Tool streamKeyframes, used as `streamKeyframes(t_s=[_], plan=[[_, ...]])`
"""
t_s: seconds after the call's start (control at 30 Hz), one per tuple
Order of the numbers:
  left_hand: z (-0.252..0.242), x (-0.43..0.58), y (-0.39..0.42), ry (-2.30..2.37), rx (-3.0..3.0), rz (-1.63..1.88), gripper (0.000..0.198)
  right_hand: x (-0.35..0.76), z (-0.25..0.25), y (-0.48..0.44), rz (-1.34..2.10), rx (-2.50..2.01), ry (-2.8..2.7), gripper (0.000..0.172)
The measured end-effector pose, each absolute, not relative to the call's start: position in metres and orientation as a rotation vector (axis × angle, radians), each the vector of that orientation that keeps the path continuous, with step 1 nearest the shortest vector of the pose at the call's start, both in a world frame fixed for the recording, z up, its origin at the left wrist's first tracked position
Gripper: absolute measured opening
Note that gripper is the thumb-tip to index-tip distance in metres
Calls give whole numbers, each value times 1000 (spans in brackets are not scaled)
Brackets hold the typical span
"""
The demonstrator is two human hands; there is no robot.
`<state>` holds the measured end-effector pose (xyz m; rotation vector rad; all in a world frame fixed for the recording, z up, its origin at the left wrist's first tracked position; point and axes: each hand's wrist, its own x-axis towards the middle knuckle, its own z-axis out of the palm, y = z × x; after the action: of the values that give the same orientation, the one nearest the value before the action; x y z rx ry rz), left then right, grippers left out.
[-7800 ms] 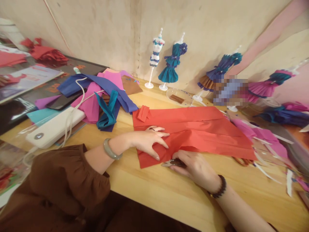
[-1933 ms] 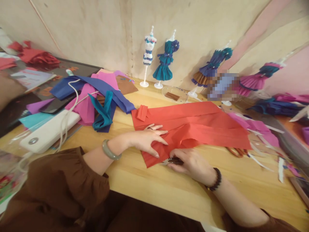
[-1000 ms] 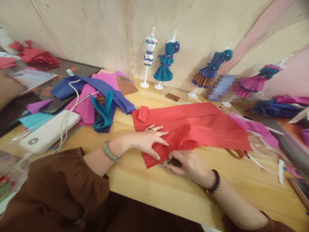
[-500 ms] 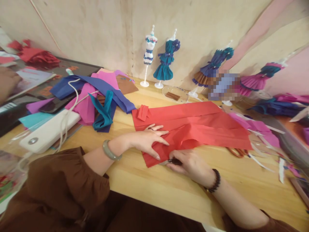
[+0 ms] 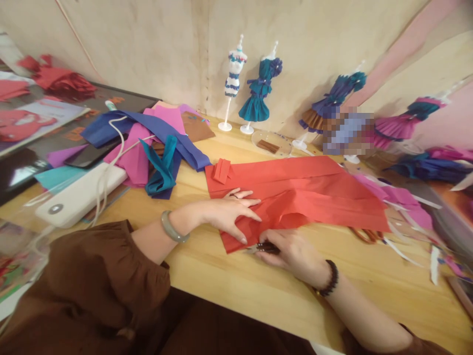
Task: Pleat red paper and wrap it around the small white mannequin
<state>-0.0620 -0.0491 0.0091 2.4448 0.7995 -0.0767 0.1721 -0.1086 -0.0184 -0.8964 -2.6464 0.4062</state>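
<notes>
Little has shifted in the last second: the left hand (image 5: 228, 214) lies spread on the red cloth (image 5: 310, 192) on the bench (image 5: 229, 281); the right hand (image 5: 295, 250) grips snips (image 5: 268, 247) at its near edge, so cutting seems barely advanced.

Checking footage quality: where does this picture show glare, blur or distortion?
Head view: glare on glossy black surface; head view: mosaic blocks among dress forms that lean, likely lens distortion; head view: lower left clutter blurred, red sheet clearer.
</notes>
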Motion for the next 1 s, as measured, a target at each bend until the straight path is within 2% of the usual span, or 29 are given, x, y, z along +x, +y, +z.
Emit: streamKeyframes(t_s=[0.67,1.0], plan=[[9,-52,-55,889,2435,-22,68,179,-15,-107,404,-941,-2666,23],[8,-53,-56,894,2407,3,67,179,-13,-107,446,-916,-2653,28]])
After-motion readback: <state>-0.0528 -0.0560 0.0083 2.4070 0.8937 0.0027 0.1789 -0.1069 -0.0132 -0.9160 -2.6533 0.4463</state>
